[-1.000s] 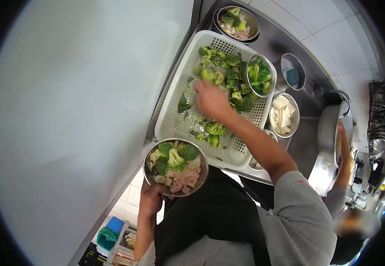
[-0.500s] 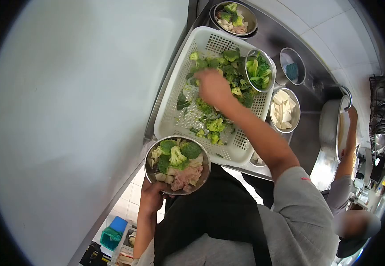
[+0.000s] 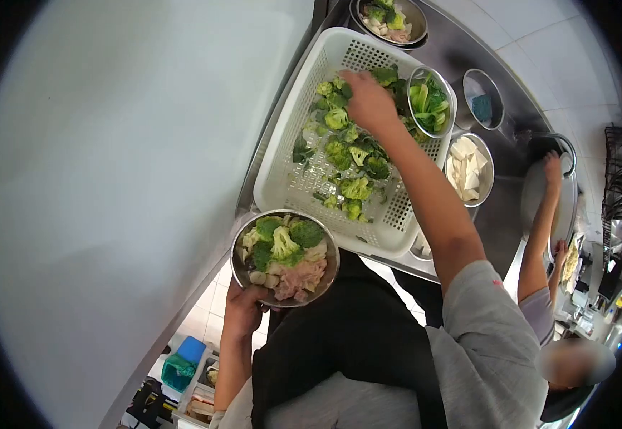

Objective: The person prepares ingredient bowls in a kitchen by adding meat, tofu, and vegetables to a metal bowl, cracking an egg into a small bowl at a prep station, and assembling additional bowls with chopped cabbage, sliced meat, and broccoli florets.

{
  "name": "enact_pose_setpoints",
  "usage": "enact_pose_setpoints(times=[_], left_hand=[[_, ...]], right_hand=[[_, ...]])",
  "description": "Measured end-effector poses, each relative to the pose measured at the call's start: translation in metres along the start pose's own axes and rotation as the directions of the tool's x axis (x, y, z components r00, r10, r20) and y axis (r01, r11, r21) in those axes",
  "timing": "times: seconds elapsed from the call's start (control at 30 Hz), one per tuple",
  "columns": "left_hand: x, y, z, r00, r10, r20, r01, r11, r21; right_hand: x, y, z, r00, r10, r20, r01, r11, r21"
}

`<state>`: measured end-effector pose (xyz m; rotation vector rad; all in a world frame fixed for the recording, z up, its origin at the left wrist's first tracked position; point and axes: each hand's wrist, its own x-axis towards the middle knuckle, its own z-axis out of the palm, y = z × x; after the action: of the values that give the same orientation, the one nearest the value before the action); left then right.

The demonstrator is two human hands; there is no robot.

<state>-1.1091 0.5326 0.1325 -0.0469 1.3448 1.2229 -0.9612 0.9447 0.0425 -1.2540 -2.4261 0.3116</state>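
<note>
My left hand [image 3: 245,304] grips the lower left rim of a metal bowl [image 3: 316,289] that holds broccoli, pale pink meat and whitish pieces. My right hand [image 3: 370,100] is closed among the broccoli [image 3: 337,119] near the top of a white perforated basket [image 3: 271,175]; its fingertips are partly hidden, and what they hold cannot be made out. A small bowl of leafy greens [image 3: 429,104] sits tilted at the basket's right side.
Beside the basket is a bowl of white slices [image 3: 468,168]. A container with a green sponge [image 3: 481,107] stands above it. Another filled bowl [image 3: 394,21] is at the top. At right, a co-worker's hands [image 3: 552,168] are at a large pot [image 3: 536,193] under a faucet [image 3: 572,154].
My right hand has moved up within the basket, uncovering more broccoli. The left hand still holds the bowl. The co-worker's arms have shifted, and the large pot is tilted differently.
</note>
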Motion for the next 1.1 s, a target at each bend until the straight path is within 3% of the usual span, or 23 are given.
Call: enact_pose_setpoints(times=[0.07,0.17,0.27,0.3,0.4,0.53,0.57,0.67,0.7,0.8,0.83,0.93,1.03,1.1], left_hand=[[0.001,-0.002,-0.001,1.0,-0.01,0.012,0.01,1.0,-0.02],[-0.002,-0.003,0.003,1.0,-0.012,-0.025,0.012,1.0,-0.02],[0.0,-0.007,0.0,0.999,-0.039,-0.025,0.039,0.999,-0.019],[0.002,-0.008,-0.002,0.999,-0.036,-0.004,0.036,0.999,-0.005],[0.003,-0.009,-0.006,0.999,-0.026,0.024,0.025,0.999,0.021],[0.003,-0.013,-0.002,0.998,-0.003,-0.07,0.0,0.999,-0.044],[0.002,-0.006,0.005,0.996,-0.033,-0.088,0.029,0.999,-0.044],[0.014,-0.021,-0.016,1.0,0.006,-0.002,-0.006,0.999,-0.032],[0.01,-0.012,-0.007,1.0,0.002,-0.022,-0.003,1.0,-0.016],[0.004,0.006,0.007,1.0,0.017,0.018,-0.017,1.0,-0.024],[0.005,0.004,0.004,1.0,0.02,0.016,-0.02,1.0,-0.012],[0.0,0.014,0.01,1.0,0.016,0.027,-0.017,0.999,0.043],[-0.001,0.019,0.013,0.999,-0.007,0.041,0.005,0.999,0.048],[-0.005,0.031,0.031,1.0,0.008,-0.005,-0.008,0.999,0.052]], right_hand=[[0.018,0.01,0.021,0.966,-0.016,0.258,0.074,0.973,-0.217],[0.027,-0.001,-0.004,0.983,0.171,0.071,-0.174,0.984,0.04],[0.019,0.001,-0.004,0.983,0.184,0.029,-0.186,0.973,0.136],[0.012,-0.006,0.004,0.993,0.121,0.01,-0.121,0.981,0.15],[0.005,-0.02,0.021,0.966,0.123,0.229,-0.155,0.979,0.129],[-0.006,-0.038,-0.033,0.974,0.2,-0.102,-0.169,0.952,0.256],[-0.011,-0.039,-0.038,0.98,0.088,-0.18,-0.047,0.974,0.223],[-0.007,-0.022,-0.032,0.993,0.1,0.056,-0.112,0.954,0.28],[0.002,-0.027,-0.043,1.0,-0.016,-0.021,0.021,0.963,0.268],[0.029,-0.028,-0.092,0.887,0.248,0.388,-0.437,0.72,0.539],[0.041,-0.015,-0.094,0.871,0.31,0.382,-0.492,0.546,0.678],[0.064,0.014,-0.124,0.826,0.103,0.553,-0.541,-0.126,0.832],[0.09,0.022,-0.15,0.88,0.391,0.271,-0.358,0.171,0.918],[0.129,0.053,-0.143,0.882,0.471,-0.005,-0.244,0.465,0.851]])
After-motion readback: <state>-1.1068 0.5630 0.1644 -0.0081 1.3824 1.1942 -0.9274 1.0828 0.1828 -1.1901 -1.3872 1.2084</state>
